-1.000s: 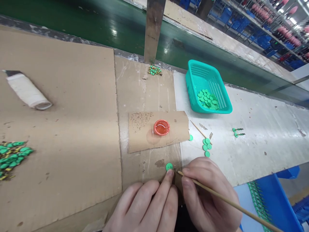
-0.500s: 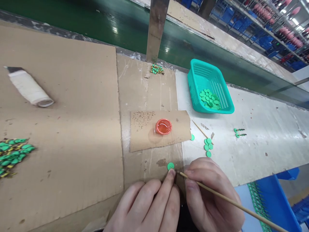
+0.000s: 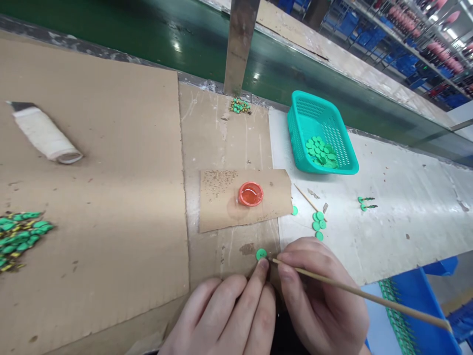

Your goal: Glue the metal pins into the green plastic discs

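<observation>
The left hand [image 3: 221, 315] lies with its fingers together, and its index fingertip [image 3: 263, 265] touches the lower edge of a round mint-green plastic disc [image 3: 261, 254]. The right hand [image 3: 320, 301] is closed in a thumb-and-forefinger pinch on a long, thin wooden stick [image 3: 364, 294], whose tip sits just beside the disc. Whether the tip touches the disc is hard to tell. The disc lies flat on a tan cardboard sheet [image 3: 225, 261], near its lower edge. With so small and light a disc, a steady fingertip and a short, firm pinch close to the stick's tip look like the best way to keep control.

Just above, a smaller cardboard piece [image 3: 221, 217] carries a shallow orange-red cup of glossy liquid [image 3: 250, 194]. To the right, loose green discs [image 3: 318, 224] and a second thin wooden stick [image 3: 306, 199] lie on the pale, scuffed surface [image 3: 410, 246]. Farther along, a teal plastic mesh basket [image 3: 351, 170] holds more green discs [image 3: 320, 153]. Toward the far left, a heap of green-and-yellow pieces [image 3: 20, 239] rests on a wide cardboard sheet [image 3: 111, 197], beyond a white cylindrical roll [image 3: 44, 133].
</observation>
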The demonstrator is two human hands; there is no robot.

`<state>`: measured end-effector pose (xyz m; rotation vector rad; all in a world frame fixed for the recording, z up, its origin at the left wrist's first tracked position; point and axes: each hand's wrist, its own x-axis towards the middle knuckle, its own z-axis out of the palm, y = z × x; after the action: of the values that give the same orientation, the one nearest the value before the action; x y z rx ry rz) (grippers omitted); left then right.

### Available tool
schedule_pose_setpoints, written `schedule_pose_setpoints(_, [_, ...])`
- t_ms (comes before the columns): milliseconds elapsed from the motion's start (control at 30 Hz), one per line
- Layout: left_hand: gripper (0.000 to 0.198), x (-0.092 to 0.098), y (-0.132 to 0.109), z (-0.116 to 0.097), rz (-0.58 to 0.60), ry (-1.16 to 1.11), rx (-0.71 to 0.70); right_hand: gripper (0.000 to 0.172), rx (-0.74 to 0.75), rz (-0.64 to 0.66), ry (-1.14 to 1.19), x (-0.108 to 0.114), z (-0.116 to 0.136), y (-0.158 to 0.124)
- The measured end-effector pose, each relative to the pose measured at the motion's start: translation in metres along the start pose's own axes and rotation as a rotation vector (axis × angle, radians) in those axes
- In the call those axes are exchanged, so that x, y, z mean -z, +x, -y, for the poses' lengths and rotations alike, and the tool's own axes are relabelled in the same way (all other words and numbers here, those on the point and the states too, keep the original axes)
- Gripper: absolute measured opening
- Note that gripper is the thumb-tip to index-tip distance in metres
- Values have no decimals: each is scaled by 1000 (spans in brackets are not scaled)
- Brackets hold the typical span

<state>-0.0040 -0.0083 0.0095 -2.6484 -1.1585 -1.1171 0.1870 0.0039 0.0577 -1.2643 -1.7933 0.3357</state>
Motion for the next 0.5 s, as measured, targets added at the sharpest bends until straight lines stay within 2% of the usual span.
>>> schedule_pose_setpoints(133, [27, 4, 1, 3, 46, 79, -54, 26, -52, 8, 5, -1, -2, 2])
schedule_pose_setpoints(267, [20, 0, 3, 7, -6, 62, -74, 18, -103, -6, -31, -1, 0, 8])
schedule_pose_setpoints(400, [31, -8, -1, 5, -71, 57, -32, 15, -147, 19, -94, 1, 3, 10])
schedule_pose_setpoints(500, [31, -4, -2, 7, -12, 39, -46, 17, -178, 12, -109, 4, 3, 5])
